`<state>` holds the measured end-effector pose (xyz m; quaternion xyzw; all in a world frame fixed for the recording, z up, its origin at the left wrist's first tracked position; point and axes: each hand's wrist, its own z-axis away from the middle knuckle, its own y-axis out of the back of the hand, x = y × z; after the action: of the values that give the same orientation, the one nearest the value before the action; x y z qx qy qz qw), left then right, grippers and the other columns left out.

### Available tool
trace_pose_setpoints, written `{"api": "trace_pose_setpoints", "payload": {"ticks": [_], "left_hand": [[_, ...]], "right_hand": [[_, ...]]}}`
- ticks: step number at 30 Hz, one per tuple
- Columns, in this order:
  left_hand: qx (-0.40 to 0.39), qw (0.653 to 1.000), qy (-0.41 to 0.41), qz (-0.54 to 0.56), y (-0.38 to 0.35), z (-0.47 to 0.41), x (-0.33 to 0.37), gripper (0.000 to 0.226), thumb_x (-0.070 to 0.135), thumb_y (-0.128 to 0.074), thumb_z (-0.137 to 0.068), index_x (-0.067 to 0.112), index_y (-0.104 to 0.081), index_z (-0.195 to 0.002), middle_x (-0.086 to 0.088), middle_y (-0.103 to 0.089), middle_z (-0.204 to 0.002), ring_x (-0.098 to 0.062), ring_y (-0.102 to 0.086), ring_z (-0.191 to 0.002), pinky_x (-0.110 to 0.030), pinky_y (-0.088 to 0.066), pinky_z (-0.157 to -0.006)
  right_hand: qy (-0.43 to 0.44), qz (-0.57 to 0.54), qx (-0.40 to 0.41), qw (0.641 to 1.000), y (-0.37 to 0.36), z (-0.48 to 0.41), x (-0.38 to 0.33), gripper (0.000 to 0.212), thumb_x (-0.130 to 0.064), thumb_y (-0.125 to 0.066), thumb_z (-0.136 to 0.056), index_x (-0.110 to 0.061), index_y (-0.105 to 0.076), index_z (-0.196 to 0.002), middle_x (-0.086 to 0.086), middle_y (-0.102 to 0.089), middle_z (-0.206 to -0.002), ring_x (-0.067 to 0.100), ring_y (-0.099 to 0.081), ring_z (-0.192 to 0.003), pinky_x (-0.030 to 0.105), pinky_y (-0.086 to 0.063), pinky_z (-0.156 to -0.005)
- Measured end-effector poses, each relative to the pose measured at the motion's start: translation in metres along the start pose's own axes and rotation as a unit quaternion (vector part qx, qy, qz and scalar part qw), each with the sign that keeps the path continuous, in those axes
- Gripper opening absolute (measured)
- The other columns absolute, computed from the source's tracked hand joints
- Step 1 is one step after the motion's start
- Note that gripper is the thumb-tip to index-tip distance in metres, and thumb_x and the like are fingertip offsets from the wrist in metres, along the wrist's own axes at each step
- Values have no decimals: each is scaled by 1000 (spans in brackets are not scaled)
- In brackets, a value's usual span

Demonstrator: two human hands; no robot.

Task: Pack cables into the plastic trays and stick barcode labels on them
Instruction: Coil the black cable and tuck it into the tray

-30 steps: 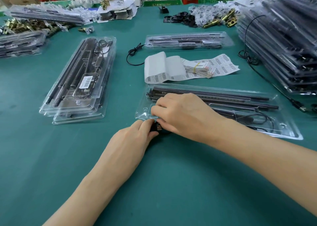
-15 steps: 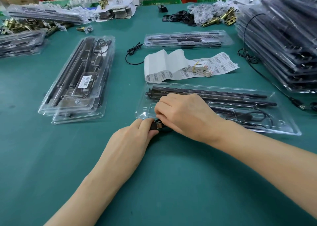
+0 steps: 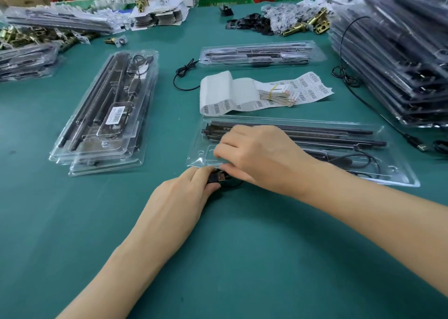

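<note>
Both hands stay at the near left corner of the plastic tray. Little has changed: the USB plug shows a bit more between them. The left hand pinches it, and the right hand seems to pinch the cable beside it. The plug lies on the bench, not yet packed.

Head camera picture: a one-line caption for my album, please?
Left hand pinches a black USB plug, right hand alongside, at the edge of a clear plastic tray; barcode labels lie behind.
</note>
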<state>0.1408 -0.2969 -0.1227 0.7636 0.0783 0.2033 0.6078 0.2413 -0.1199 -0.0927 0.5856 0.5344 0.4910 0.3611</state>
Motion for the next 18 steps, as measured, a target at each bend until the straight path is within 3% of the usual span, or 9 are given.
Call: {"api": "trace_pose_setpoints", "payload": {"ticks": [2, 4, 8, 13, 18], "left_hand": [[-23, 1000, 7, -12, 1, 0, -2, 52, 49, -28, -100, 22, -59, -130, 5, -67, -111, -29, -67, -82, -45, -54, -71], [-32, 999, 8, -17, 1, 0, -3, 52, 50, -25, -99, 24, -56, -130, 8, -65, -114, -26, -66, -85, -42, -53, -73], [-32, 999, 8, 1, 2, 1, -3, 44, 47, -34, -102, 24, -56, -133, 6, -67, -116, -29, -67, -85, -44, -53, -72], [-39, 999, 11, -7, 1, 0, -3, 62, 56, -17, -97, 25, -56, -135, 8, -67, -120, -28, -67, -90, -44, -54, -75], [-34, 999, 9, 4, 0, 0, -4, 71, 58, -11, -93, 24, -57, -135, 6, -68, -119, -29, -69, -89, -45, -54, -74]], "right_hand": [[18, 6, -24, 1000, 1, -14, 0, 25, -38, -36, -106, -22, -55, -109, -6, -59, -107, 20, -55, -105, 36, -51, -76], [33, 21, -52, 998, 2, -26, 0, 19, -34, -40, -103, -21, -55, -105, -6, -61, -103, 20, -58, -102, 34, -46, -67], [54, 44, -91, 993, 6, -34, 4, 9, -25, -48, -103, -19, -53, -98, -2, -64, -92, 27, -63, -83, 36, -36, -58], [28, 41, -73, 996, 2, -25, -3, 12, -21, -43, -103, -18, -39, -93, -1, -58, -83, 27, -49, -63, 36, -33, -55], [-15, 23, -44, 999, -5, -17, -9, 12, -21, -45, -101, -18, -37, -92, -2, -55, -81, 26, -43, -58, 35, -29, -52]]}}
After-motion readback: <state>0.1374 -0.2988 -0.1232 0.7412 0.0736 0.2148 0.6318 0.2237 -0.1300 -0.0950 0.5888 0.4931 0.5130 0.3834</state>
